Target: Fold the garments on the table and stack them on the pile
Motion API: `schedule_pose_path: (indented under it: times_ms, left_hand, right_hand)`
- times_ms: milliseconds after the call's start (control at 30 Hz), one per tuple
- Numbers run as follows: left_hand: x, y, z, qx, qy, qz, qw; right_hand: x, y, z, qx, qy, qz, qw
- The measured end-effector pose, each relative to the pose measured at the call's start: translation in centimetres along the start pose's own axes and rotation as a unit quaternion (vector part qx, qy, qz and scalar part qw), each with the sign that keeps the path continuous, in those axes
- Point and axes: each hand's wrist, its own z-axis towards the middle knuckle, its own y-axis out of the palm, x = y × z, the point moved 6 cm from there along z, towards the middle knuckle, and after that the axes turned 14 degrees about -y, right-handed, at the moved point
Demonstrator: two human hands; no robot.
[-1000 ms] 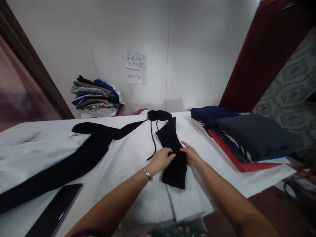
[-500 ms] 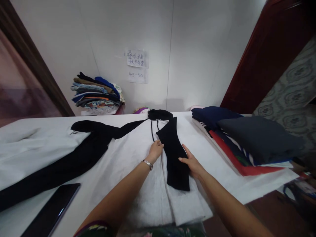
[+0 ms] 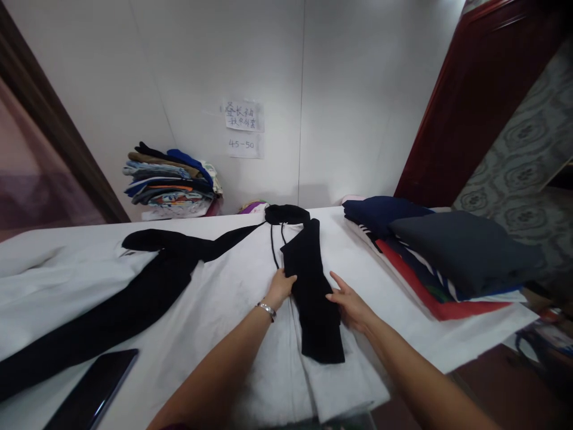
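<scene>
A white jacket [image 3: 255,334] with black sleeves, a black collar or hood [image 3: 286,214] and dark drawstrings lies spread in front of me. Its right-hand black sleeve [image 3: 312,298] is folded in over the body, cuff end toward me. My left hand [image 3: 281,286], a bracelet on its wrist, pinches the inner edge of that sleeve. On the outer edge, the thumb of my right hand [image 3: 351,306] rests on the black cloth, with the index finger stretched out and apart. The other black sleeve [image 3: 147,298] extends to the left across the table.
Folded clothes [image 3: 465,248] are piled at the right, and another folded stack [image 3: 172,179] stands at the back left. A dark phone [image 3: 96,388] lies at the near left. Paper signs [image 3: 245,128] hang on the wall behind the white table [image 3: 380,310].
The folded sleeve's lower end now reaches slightly nearer me, and its outer edge is more creased beside my right hand. Both hands stay at the sleeve; the camera view has shifted slightly.
</scene>
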Motion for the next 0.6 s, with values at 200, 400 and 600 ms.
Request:
schedule_pose_path:
  times_ms: [200,400,600]
  left_hand:
    - [-0.4,-0.3,-0.4,0.047,0.045,0.063,0.996]
    - [-0.4,0.0,-1.5,0.070,0.088,0.140,0.984]
    - [-0.7,0.2,-2.5,0.081,0.114,0.233,0.963]
  right_hand:
    - [-1.2,-3.4,5.5,0.050,-0.026,-0.120,0.991]
    - [-2.8,-3.3,15.1,0.046,-0.072,-0.305,0.949]
    - [-3.2,-2.0,22.9,0.027,-0.117,-0.536,0.836]
